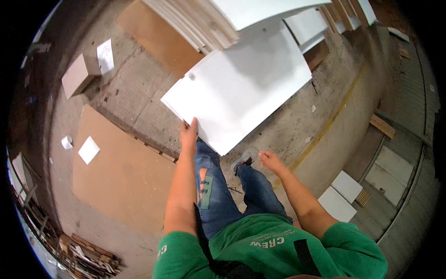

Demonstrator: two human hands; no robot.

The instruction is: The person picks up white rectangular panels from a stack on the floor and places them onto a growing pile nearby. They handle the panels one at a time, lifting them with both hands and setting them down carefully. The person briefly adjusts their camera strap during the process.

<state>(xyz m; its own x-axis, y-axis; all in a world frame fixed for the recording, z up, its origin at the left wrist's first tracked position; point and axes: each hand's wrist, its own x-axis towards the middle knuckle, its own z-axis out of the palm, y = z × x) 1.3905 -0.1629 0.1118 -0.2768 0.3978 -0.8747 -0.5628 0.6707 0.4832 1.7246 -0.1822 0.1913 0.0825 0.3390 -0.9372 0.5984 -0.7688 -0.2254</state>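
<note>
Now left hand (188,132) closed on the near edge of a large white panel (239,90) held out ahead over the concrete floor (320,116), right hand (271,160) loosely open, empty, just right of the panel's near corner, brown board (125,176) lying at left.

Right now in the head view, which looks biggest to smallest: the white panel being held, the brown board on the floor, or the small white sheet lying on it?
1. White panel, though nearness to the camera may enlarge it.
2. Brown board, close in apparent size.
3. Small white sheet, clearly smallest.
</note>
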